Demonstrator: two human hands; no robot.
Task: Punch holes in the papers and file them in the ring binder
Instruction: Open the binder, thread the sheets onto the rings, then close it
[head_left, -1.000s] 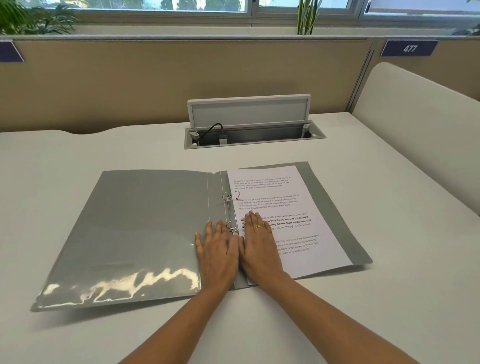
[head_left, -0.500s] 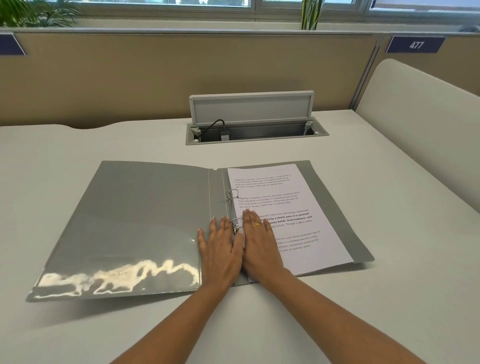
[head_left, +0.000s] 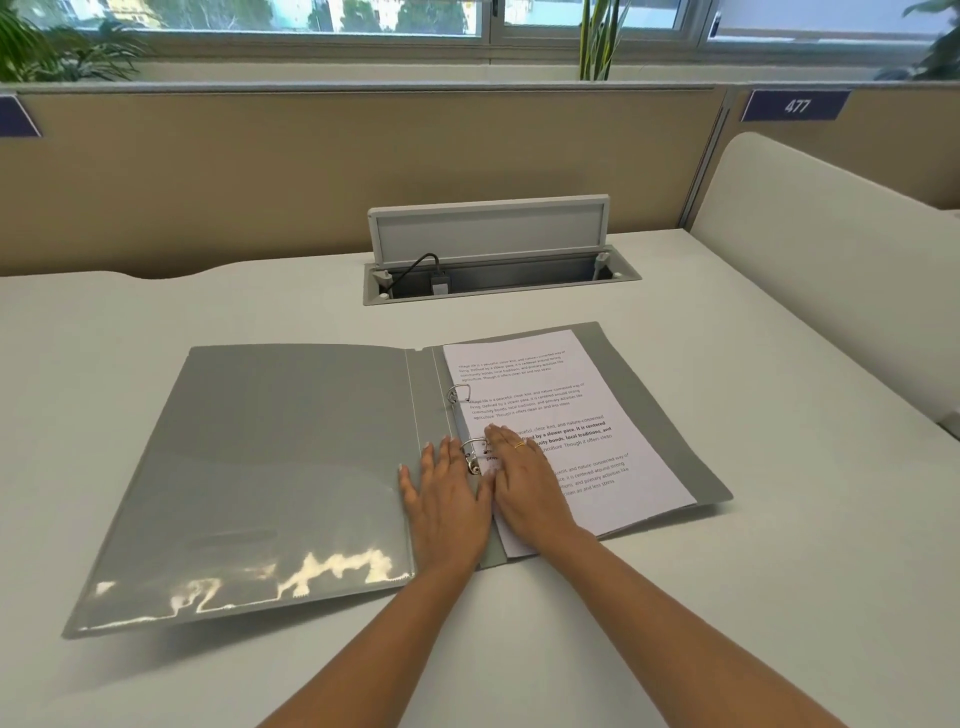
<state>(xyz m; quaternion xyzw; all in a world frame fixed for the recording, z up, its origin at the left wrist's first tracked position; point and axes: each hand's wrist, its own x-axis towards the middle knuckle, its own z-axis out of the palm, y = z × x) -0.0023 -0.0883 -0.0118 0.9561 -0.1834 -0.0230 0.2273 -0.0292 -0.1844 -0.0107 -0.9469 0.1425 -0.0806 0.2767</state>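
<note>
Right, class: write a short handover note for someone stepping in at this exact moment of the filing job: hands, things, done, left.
Left hand: open, flat on the ring binder by its spine.
Right hand: open, flat on the papers.
Papers lie on the binder's right cover, threaded on the rings, which look closed.
Done: papers punched and filed. Left: check the rings, close the cover.
</note>
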